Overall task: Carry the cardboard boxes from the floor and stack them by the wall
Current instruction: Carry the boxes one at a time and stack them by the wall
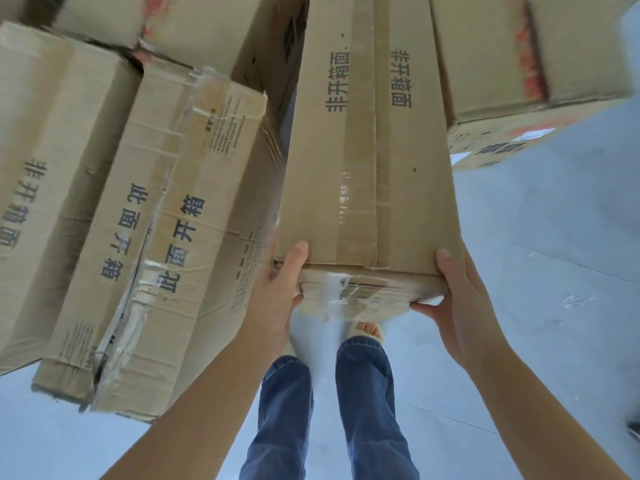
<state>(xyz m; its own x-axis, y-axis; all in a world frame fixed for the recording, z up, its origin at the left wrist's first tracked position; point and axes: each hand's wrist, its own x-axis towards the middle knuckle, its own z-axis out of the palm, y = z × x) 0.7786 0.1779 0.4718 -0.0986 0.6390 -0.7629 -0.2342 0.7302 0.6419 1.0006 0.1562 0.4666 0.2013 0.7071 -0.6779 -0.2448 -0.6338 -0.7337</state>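
Left hand [277, 289] and right hand [460, 299] clasp the near end of a long cardboard box [370, 150], raised off the grey floor [554, 271] beside other boxes [156, 220]: lift under way; carrying to the wall follows.
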